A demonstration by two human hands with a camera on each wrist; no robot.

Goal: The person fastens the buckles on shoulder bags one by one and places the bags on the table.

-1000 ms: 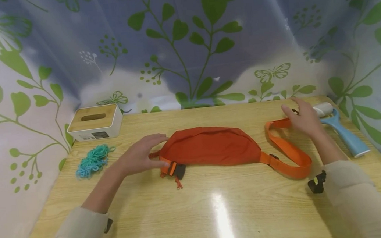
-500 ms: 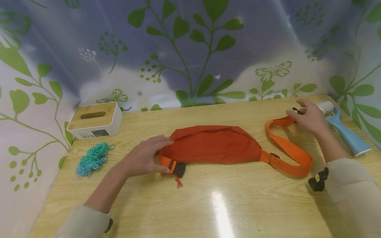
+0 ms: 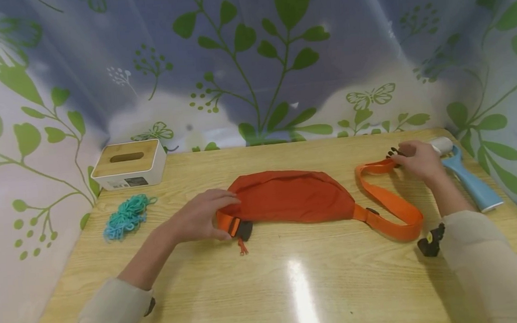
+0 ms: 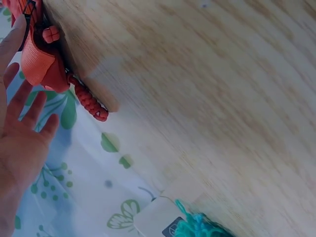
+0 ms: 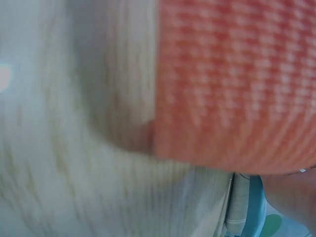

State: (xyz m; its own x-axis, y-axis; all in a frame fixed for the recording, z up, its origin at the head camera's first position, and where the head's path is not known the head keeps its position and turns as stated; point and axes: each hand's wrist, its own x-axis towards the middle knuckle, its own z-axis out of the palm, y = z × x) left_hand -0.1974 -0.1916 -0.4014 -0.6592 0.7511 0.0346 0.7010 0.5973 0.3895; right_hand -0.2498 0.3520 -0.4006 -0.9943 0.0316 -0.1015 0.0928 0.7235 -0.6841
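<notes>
Waist bag (image 3: 290, 199): soft red cloth, long, rounded like a half-moon, lying mid-table on pale wood grain.
Strap (image 3: 400, 230): flat orange webbing, ribbed and coarse up close, curving in a loose loop from the bag's three o'clock end.
Buckle (image 3: 244, 230): hard black plastic, at the bag's eight o'clock edge.
Cord (image 4: 91, 101): red, thick-braided, sticking out from the bag's nine o'clock end.
Left hand (image 3: 201, 216): at that same end, thumb and fingers wide apart, fingertips touching the cloth, thumb beside the buckle.
Right hand (image 3: 420, 162): between two and three o'clock, narrow, pinching the strap's far end, a black clip (image 3: 392, 152) poking out (from the wrist side, webbing hides the fingertips from me).
Yarn (image 3: 127, 216): teal and blue tangle, nine o'clock, well apart.
Tissue box (image 3: 154, 170): white sides, slotted wooden top, between nine and ten.
Lint roller (image 3: 475, 185): smooth blue handle, white roll, three o'clock, just beyond the right wrist.
Curtain (image 3: 279, 70): leaf-printed, twelve o'clock.
</notes>
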